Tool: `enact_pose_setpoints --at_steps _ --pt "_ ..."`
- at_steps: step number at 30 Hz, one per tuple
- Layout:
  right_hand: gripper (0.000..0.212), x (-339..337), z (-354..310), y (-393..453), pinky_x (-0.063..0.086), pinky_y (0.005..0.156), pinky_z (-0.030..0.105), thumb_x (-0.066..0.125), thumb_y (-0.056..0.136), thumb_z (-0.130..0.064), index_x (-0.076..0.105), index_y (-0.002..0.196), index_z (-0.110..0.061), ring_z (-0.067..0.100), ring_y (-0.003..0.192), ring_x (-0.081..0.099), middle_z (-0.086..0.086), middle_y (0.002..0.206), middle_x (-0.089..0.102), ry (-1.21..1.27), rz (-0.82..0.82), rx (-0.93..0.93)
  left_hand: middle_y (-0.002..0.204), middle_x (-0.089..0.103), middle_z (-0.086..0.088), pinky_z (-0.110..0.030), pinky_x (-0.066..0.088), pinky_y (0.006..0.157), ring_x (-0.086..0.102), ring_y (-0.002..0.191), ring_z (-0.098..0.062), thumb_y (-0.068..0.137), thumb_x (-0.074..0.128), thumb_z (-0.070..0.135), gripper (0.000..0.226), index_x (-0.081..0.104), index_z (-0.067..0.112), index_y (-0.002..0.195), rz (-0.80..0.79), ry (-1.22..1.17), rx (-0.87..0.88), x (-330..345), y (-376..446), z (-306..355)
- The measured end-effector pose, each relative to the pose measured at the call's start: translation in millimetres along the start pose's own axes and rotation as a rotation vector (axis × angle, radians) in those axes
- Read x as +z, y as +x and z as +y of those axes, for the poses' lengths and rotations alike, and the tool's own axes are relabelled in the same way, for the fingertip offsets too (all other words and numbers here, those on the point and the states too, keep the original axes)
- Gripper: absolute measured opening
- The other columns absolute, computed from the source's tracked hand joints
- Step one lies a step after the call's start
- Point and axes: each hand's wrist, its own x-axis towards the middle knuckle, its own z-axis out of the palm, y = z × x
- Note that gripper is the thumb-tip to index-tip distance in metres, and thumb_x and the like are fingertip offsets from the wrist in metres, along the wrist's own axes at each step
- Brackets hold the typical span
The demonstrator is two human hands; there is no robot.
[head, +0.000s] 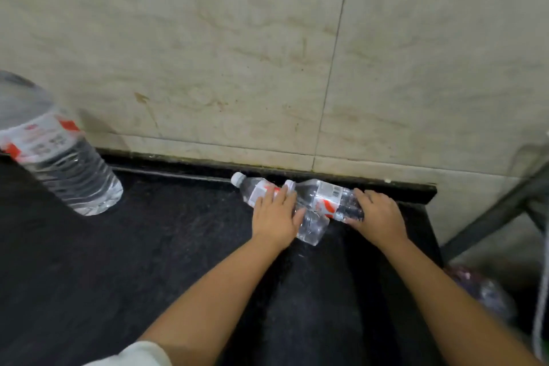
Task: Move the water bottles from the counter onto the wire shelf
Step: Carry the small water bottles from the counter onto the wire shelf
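- Left hand [277, 215] lies palm-down over a small water bottle [258, 190] on its side, fingers spread across the label and thumb against the clear body; whether it has closed round the bottle cannot be told.
- Right hand [377, 217] wraps the base end of a second small bottle [323, 197], fingers curled over the top and thumb underneath.
- Between the hands the two bottles lie touching, the second bottle's white cap beside the left hand's fingertips; the first bottle's cap points away to the left.
- Both bottles rest on the dark counter [166, 246], near its back edge below the tiled wall [237, 53].
- Well to the left of the hands, a large water bottle [53, 154] with a red-and-white label stands on the counter.
- Right of the right hand, past the counter's end, a dark metal frame [502, 211] slants upward.
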Motion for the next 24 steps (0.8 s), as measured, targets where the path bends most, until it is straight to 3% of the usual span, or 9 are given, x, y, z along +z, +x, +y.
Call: enact_pose_setpoints --at_steps 4,7,10,14,19,22,24 --pt "0.071 -0.1 3.7 2.9 0.034 0.100 0.034 0.065 0.079 -0.041 0.038 0.139 -0.013 0.030 0.120 0.043 0.012 0.132 0.049 -0.011 -0.016 0.009 0.129 0.053 -0.003 -0.047 -0.001 0.114 0.031 0.133 -0.019 0.094 0.028 0.044 0.046 0.056 0.015 0.118 0.063 -0.067 0.027 15.0 28.7 7.8" --pt "0.072 3.6 5.7 -2.4 0.036 0.096 0.034 0.065 0.078 -0.045 0.037 0.138 -0.017 0.030 0.117 0.043 0.013 0.128 0.048 -0.025 -0.029 0.037 0.110 0.061 0.000 -0.048 -0.004 0.112 0.043 0.119 -0.019 0.075 0.008 0.056 0.074 0.065 0.014 0.098 0.153 -0.135 0.065 26.1 22.5 1.4" --pt "0.078 8.3 1.6 -14.1 0.038 0.093 0.035 0.062 0.078 -0.052 0.028 0.139 -0.019 0.030 0.116 0.044 0.014 0.127 0.044 -0.143 -0.109 0.075 0.114 0.058 0.004 -0.050 -0.002 0.111 0.041 0.119 -0.018 0.067 0.003 0.054 0.080 0.064 0.018 0.105 0.150 -0.133 0.123 25.4 11.3 -4.6" --pt "0.084 12.8 -7.9 -28.3 0.038 0.095 0.036 0.060 0.078 -0.055 0.020 0.141 -0.018 0.029 0.118 0.044 0.013 0.130 0.042 -0.194 -0.154 0.100 0.125 0.046 0.004 -0.056 0.002 0.110 0.030 0.128 -0.017 0.057 -0.003 0.052 0.092 0.054 0.023 0.123 -0.011 -0.016 0.169 16.8 -3.4 -19.4" --pt "0.084 11.4 -23.3 -62.3 0.037 0.096 0.035 0.057 0.079 -0.055 0.018 0.142 -0.015 0.027 0.120 0.043 0.013 0.131 0.041 -0.166 -0.138 0.146 0.127 0.049 0.011 -0.054 -0.001 0.109 0.021 0.137 -0.011 0.086 0.019 0.057 0.058 0.056 0.020 0.110 -0.095 -0.033 0.122 14.2 -18.7 -17.5" --pt "0.084 8.4 -32.8 -96.1 0.036 0.097 0.035 0.056 0.081 -0.054 0.016 0.143 -0.013 0.028 0.120 0.041 0.015 0.132 0.039 -0.142 -0.185 0.140 0.117 0.054 0.010 -0.050 -0.005 0.108 0.027 0.132 -0.011 0.065 0.004 0.064 0.080 0.061 0.018 0.098 -0.101 -0.031 0.253 12.7 -38.3 -19.6" --pt "0.084 9.6 -34.0 -124.3 0.036 0.096 0.035 0.055 0.082 -0.054 0.015 0.143 -0.012 0.028 0.119 0.041 0.014 0.132 0.038 -0.150 -0.208 0.138 0.114 0.056 0.010 -0.046 -0.012 0.108 0.028 0.133 -0.009 0.059 0.006 0.063 0.081 0.063 0.018 0.097 -0.133 -0.068 0.346 15.6 -61.6 -23.8"
